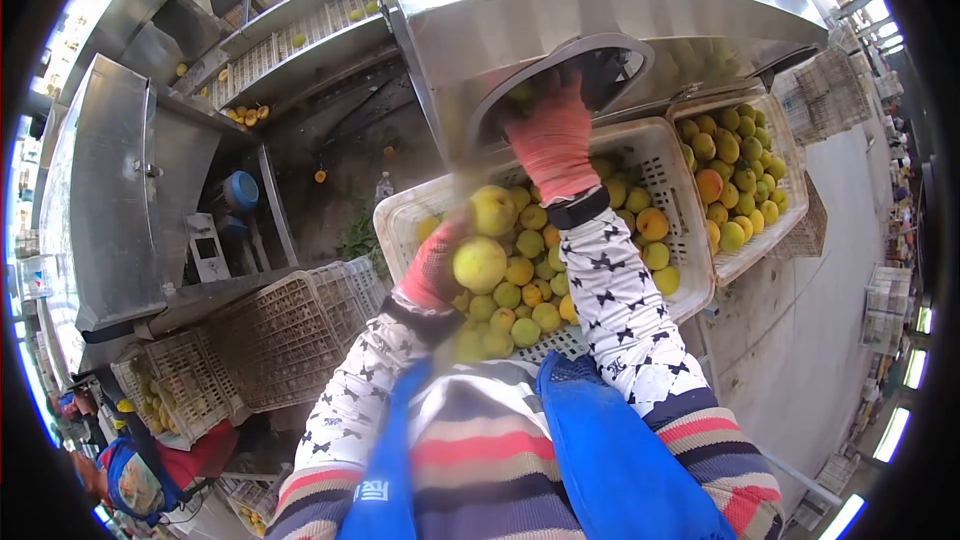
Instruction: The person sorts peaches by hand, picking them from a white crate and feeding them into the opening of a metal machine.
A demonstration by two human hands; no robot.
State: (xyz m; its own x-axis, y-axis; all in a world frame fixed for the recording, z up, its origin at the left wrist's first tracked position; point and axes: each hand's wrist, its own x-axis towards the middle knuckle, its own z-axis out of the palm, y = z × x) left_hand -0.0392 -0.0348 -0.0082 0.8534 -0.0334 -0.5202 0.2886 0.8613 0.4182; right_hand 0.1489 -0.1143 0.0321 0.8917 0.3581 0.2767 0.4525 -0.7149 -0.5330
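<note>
Below a metal machine stands a white crate with many yellow-green and orange fruits. My left hand, in a reddish glove, is at the crate's left side, its fingers curled round two large yellow-green fruits. My right hand, in the same kind of glove, reaches into the round metal opening above the crate. Its fingertips are in shadow inside, and what they touch cannot be made out. Both forearms wear white sleeves with black bows.
Another crate full of fruit stands to the right. Empty crates lie at the lower left, near a metal cabinet. A co-worker is at the far lower left. A conveyor with a few fruits runs at the upper left.
</note>
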